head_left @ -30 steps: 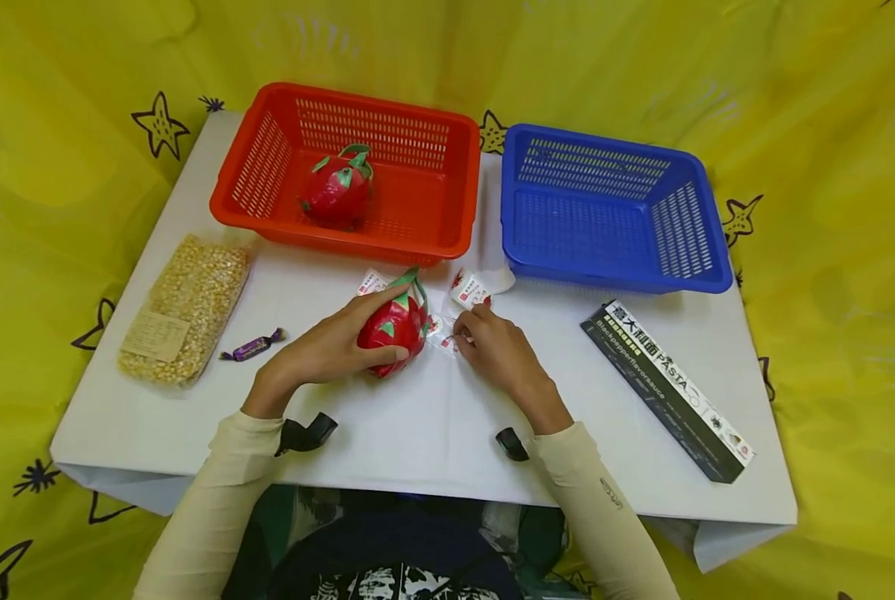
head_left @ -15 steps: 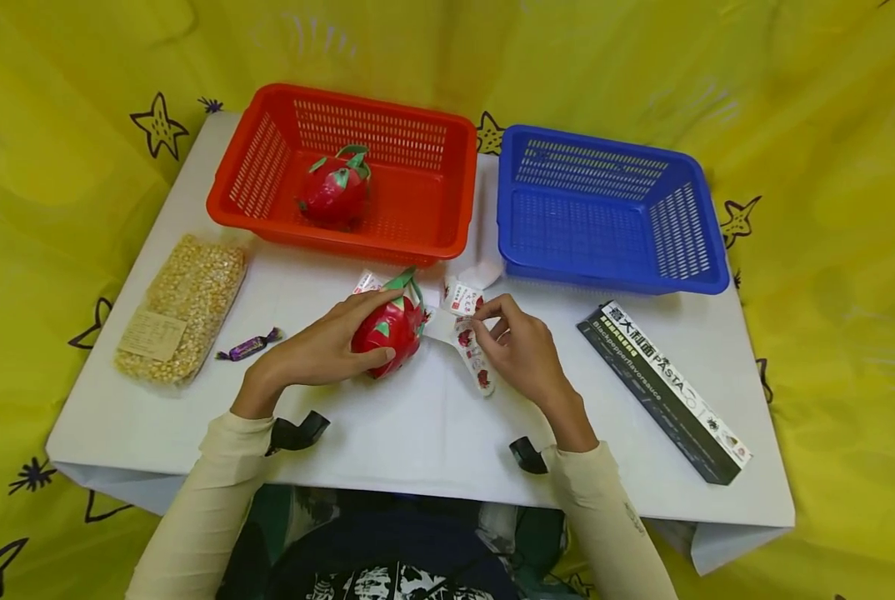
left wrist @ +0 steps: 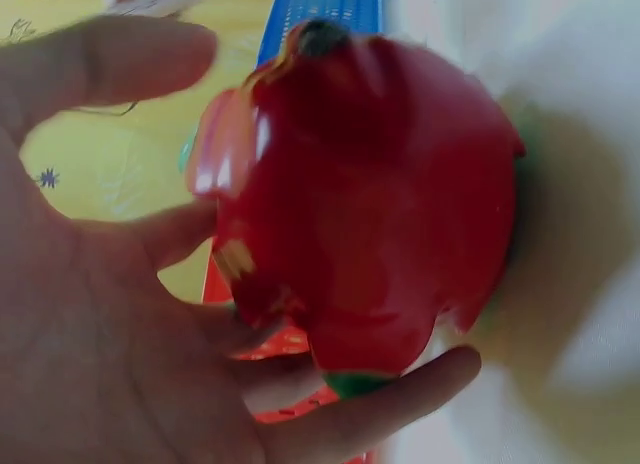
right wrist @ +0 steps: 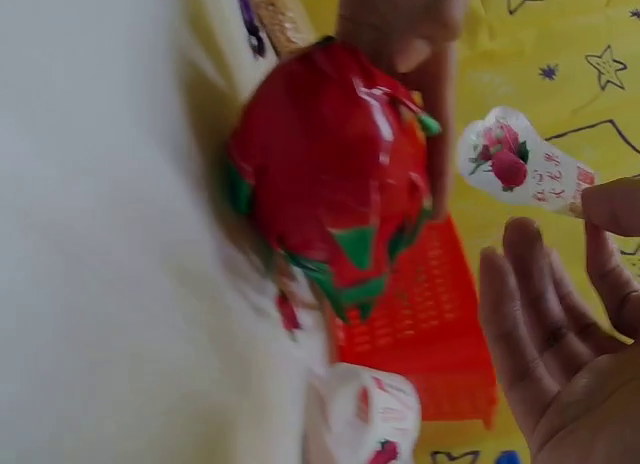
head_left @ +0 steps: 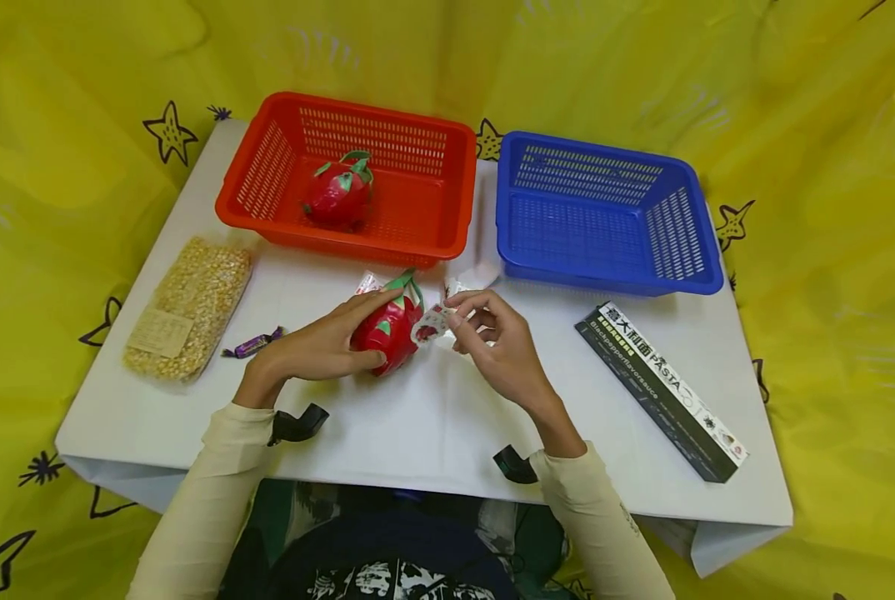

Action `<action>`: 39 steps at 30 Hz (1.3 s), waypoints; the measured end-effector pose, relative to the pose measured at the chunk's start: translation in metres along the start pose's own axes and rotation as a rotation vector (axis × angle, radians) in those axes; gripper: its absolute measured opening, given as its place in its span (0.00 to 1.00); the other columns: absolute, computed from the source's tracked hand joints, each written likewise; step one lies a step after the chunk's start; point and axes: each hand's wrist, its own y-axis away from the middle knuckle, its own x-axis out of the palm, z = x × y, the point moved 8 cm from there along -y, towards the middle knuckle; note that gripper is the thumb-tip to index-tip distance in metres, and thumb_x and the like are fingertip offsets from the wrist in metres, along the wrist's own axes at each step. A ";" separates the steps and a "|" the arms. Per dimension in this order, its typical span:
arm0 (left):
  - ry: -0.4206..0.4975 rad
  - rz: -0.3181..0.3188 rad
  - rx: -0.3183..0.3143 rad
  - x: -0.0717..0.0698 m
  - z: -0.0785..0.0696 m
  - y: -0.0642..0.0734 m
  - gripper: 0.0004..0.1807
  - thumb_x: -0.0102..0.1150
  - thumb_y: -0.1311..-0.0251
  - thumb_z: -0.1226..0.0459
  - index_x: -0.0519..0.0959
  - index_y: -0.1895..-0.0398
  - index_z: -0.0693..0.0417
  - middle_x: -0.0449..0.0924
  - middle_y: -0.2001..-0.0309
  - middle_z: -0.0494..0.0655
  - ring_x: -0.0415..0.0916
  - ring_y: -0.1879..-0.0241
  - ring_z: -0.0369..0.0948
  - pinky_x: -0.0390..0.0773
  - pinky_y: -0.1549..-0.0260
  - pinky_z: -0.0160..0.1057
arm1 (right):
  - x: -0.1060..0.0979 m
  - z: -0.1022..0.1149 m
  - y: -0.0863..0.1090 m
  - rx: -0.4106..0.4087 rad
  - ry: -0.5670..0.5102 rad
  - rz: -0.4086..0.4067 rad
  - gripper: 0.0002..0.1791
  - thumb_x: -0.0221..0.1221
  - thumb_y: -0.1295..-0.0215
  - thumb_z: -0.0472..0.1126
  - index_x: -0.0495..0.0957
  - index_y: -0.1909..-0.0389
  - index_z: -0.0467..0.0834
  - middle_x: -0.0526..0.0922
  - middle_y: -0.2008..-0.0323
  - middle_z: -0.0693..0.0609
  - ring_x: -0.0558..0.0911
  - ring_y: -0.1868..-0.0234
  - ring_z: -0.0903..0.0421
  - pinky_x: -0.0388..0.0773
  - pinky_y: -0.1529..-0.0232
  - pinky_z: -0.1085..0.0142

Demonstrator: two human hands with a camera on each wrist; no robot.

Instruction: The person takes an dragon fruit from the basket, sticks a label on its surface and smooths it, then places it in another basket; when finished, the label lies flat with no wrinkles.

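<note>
A red dragon fruit with green leaf tips [head_left: 391,333] rests on the white table in the head view. My left hand [head_left: 320,342] holds it from the left, with the thumb on the near side and fingers over the far side. Between thumb and finger, my right hand [head_left: 503,350] pinches a small white label [right wrist: 510,164] printed with dragon fruit. In the head view the label lies close to the fruit's right side; whether they touch I cannot tell. A white label roll [right wrist: 390,414] stands beyond, mostly behind my right hand in the head view.
At the back stand a red basket [head_left: 451,237] with another dragon fruit [head_left: 338,196] inside, and a blue basket [head_left: 605,279]. A bag of corn kernels [head_left: 192,308] and a purple-wrapped candy [head_left: 252,343] lie left, a black pasta box [head_left: 661,392] right.
My right hand first drew the printed label out toward the front right, then lifted it and brought it back left beside the fruit. My left hand has stayed on the dragon fruit.
</note>
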 end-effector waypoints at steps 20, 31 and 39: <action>-0.116 -0.095 -0.048 0.008 0.000 -0.004 0.51 0.67 0.34 0.47 0.48 0.15 0.40 0.58 0.24 0.56 0.69 0.39 0.53 0.84 0.52 0.51 | 0.050 -0.048 -0.011 0.150 0.118 0.017 0.05 0.65 0.27 0.37 0.80 0.57 0.40 0.82 0.49 0.45 0.82 0.63 0.52 0.79 0.65 0.67; -0.222 -0.229 -0.120 0.012 -0.002 -0.010 0.30 0.50 0.23 0.49 0.60 0.23 0.45 0.65 0.30 0.53 0.70 0.37 0.53 0.81 0.56 0.60 | 0.051 -0.053 -0.005 0.147 0.157 -0.018 0.07 0.66 0.26 0.39 0.81 0.53 0.42 0.79 0.50 0.45 0.83 0.62 0.53 0.83 0.63 0.64; -0.240 -0.235 -0.140 0.006 -0.004 -0.016 0.26 0.43 0.21 0.48 0.62 0.25 0.44 0.64 0.30 0.52 0.68 0.35 0.54 0.79 0.58 0.61 | 0.053 -0.050 -0.008 0.077 0.137 0.137 0.15 0.77 0.38 0.40 0.82 0.56 0.46 0.73 0.37 0.48 0.77 0.39 0.51 0.83 0.48 0.53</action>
